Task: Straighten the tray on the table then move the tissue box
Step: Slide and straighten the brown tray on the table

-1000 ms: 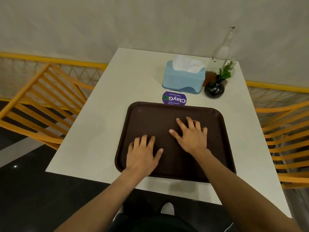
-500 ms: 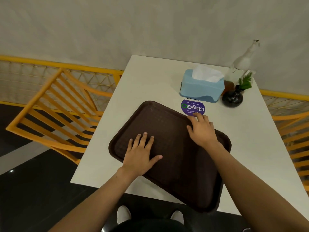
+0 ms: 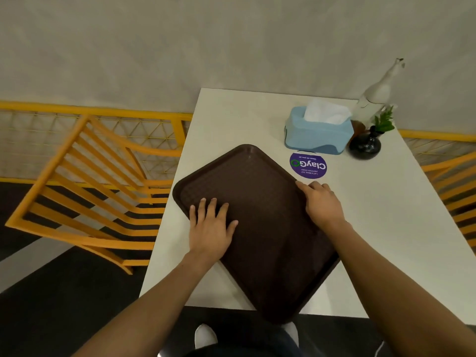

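Note:
A dark brown tray point(image 3: 257, 199) lies skewed on the white table point(image 3: 231, 119), one corner pointing away from me and its near corner hanging over the front edge. My left hand point(image 3: 210, 228) rests flat on the tray's left part, fingers spread. My right hand point(image 3: 322, 204) has its fingers curled over the tray's far right rim. The light blue tissue box point(image 3: 316, 135), with a white tissue sticking up, stands beyond the tray at the back right, untouched.
A round purple sticker point(image 3: 308, 165) lies between tray and tissue box. A black vase with a green sprig point(image 3: 364, 145) and a glass bottle point(image 3: 376, 94) stand right of the box. Orange chairs stand to the left point(image 3: 90, 189) and right point(image 3: 461, 191).
The tray has turned clockwise from square to diagonal under both hands. My right hand slid from the tray's middle to its far right rim; my left hand moved to the tray's left part.

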A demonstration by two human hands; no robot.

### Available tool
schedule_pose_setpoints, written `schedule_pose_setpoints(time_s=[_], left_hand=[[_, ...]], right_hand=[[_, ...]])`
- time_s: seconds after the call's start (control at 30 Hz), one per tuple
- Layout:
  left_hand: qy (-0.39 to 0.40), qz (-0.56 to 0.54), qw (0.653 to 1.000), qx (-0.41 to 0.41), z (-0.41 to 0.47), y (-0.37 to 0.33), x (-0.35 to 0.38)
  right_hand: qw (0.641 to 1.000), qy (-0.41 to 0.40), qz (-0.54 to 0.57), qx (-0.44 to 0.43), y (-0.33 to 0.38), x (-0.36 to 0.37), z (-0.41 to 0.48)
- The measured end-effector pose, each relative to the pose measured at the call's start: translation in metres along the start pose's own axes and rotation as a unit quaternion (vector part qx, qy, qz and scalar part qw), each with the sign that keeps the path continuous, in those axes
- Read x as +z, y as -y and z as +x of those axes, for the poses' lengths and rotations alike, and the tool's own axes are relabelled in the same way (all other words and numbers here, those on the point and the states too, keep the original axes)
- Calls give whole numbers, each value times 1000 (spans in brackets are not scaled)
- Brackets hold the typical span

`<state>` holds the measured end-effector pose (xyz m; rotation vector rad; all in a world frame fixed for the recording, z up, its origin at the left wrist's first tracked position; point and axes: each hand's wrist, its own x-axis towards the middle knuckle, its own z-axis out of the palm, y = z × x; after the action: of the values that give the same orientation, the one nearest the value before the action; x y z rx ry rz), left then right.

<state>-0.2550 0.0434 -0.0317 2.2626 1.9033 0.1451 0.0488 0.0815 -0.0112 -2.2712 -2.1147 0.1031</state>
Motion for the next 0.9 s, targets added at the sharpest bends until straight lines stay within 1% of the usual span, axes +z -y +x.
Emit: schedule_pose_setpoints(time_s=[0.13,0.23,0.3,0.37,0.47,0.57,0.63,0.73,0.83,0.9], left_hand=[[-22,-38,999,-18,-3,12,-7],[-37,-87,994,-51,-18,20,-6],[-37,-120,989,-74,-28,26,-1],[-31,-131,987,-88,-32,32,5],[-34,-136,986,-88,-28,40,11],[-39,-129,988,-74,-11,48,9],[-38,-119,990,-63,4,55,6],[-43,-80,994,-58,27,66,-1],[-60,-40,994,-85,42,73,-9],[-67,-42,991,-111,47,72,-13]], right_hand=[[1000,-6,5,25,14,3,-9],[999,-1,21,35,22,1,-13],[998,-7,42,35,24,-1,-14],[996,-11,76,34,25,-2,-12],[995,-21,99,11,24,-3,-2],[996,-7,74,-39,22,-1,9],[996,0,67,-53,20,2,16],[997,13,68,-38,17,11,20],[996,15,85,-16,18,21,22],[996,8,93,2,21,27,22]])
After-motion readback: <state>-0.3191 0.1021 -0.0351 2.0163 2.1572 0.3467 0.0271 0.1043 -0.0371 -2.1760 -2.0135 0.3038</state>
